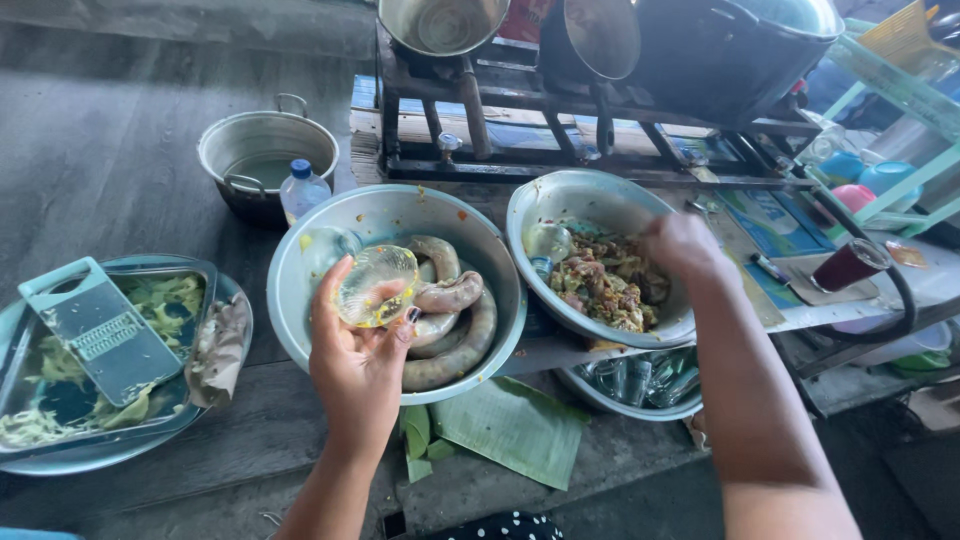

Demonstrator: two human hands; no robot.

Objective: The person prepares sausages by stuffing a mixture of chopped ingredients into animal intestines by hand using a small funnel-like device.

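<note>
Left hand (358, 350): fingers cupping a clear, glossy funnel-like piece (375, 285) over the sausage bowl (300, 300); right hand (685, 245): fingers dipped in the filling bowl (530, 215), grip unclear; bowls nearly touching, little room between.

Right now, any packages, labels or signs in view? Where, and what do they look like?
Plastic bottle: behind the sausage bowl, clear, blue cap.
Printed sheet: right of the filling bowl, flat, blue-green.
Red packet: top, behind the stove pots, mostly hidden.
</note>
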